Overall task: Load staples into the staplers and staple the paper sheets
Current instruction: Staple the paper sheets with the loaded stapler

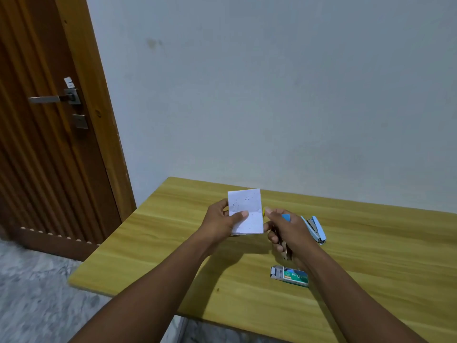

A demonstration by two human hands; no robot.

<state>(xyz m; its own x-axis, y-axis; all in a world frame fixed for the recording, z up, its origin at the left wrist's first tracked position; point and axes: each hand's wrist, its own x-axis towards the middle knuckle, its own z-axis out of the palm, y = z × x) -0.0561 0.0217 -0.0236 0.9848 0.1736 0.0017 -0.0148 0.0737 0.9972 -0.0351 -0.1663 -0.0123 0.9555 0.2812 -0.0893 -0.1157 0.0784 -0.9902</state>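
The left hand (220, 221) grasps a small stack of paper sheets (246, 210), thumb pressed on the front and fingers behind, holding it upright above the wooden surface (168, 243). Just at 3 o'clock of the sheets, the right hand (289, 231) is clenched round a stapler (286, 252). Its metal end pokes out below the fingers, and a blue bit shows above the knuckles, close to the sheets' right edge. A second, light-blue stapler (314, 229) lies on the surface at 3 o'clock of the right hand, apart from it. At 6 o'clock of that hand lies a green staple box (290, 276), its left end flap open; what is inside cannot be made out. A brown door (49, 144) stands at 9 o'clock.
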